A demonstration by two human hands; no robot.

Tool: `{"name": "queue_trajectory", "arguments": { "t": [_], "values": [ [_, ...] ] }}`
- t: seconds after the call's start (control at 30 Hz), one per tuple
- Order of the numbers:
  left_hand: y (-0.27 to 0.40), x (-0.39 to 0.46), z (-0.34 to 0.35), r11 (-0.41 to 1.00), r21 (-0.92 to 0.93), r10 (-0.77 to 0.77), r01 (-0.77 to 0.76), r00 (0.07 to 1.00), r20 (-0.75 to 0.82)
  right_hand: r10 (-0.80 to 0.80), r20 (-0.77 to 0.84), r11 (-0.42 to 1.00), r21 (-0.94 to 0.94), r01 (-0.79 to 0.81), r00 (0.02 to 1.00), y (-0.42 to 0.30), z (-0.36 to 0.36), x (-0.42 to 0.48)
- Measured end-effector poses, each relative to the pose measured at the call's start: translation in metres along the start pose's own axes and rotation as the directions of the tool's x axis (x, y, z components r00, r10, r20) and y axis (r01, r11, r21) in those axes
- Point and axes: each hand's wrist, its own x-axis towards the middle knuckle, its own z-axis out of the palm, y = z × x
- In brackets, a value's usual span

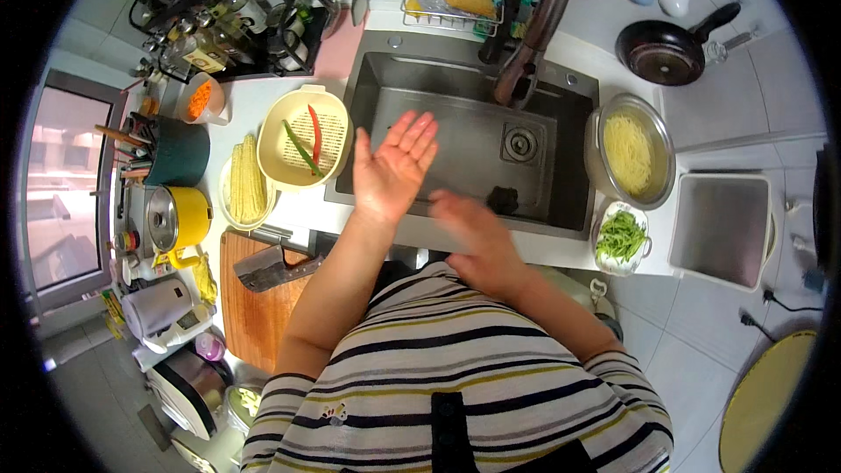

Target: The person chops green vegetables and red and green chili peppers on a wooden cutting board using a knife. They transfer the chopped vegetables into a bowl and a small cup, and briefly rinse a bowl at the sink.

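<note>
My left hand (393, 171) is held palm up above the near left part of the grey sink (453, 125), its fingers apart and nothing in it. Over the sink's front edge, my right hand (478, 240) is blurred by motion; its thumb stands away from the fingers and no object shows in it. Left of the sink, a cream draining basket (268, 144) holds a red chilli (315, 135) and a green chilli (301, 148). A dark scrap (502, 200) lies in the sink basin near the drain (520, 142).
A cleaver (266, 269) rests on a wooden cutting board (253, 328) at left. On the right stand a metal bowl (665, 164) of pale yellow shreds and a dish of green strips (621, 236). The dark faucet (525, 66) arches over the sink. A frying pan (660, 52) hangs at upper right.
</note>
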Motion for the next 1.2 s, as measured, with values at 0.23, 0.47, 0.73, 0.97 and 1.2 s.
{"name": "queue_trajectory", "arguments": {
  "t": [0.23,0.47,0.73,0.97,1.2],
  "values": [
    [-0.045,-0.004,0.013,0.957,0.261,-0.1,0.124,0.989,-0.105,0.161,-0.031,0.981,-0.107,-0.163,0.986,0.112,0.038,0.009],
    [-0.025,-0.055,-0.019,0.733,0.679,0.112,0.033,0.979,-0.168,0.765,0.26,0.626,-0.514,-0.586,0.59,0.208,0.038,-0.087],
    [-0.004,-0.202,-0.131,0.623,0.78,0.576,0.058,0.641,-0.508,0.154,0.291,0.968,-0.235,-0.086,0.944,0.101,0.1,0.085],
    [-0.008,-0.285,-0.118,0.728,0.65,0.67,-0.219,0.429,-0.606,0.469,0.423,0.842,-0.478,-0.25,0.775,0.101,0.232,0.225],
    [-0.025,-0.315,-0.126,0.726,0.602,0.679,-0.332,0.482,-0.554,0.389,0.343,0.835,-0.523,-0.17,0.855,0.168,0.283,0.225]
  ]
}}
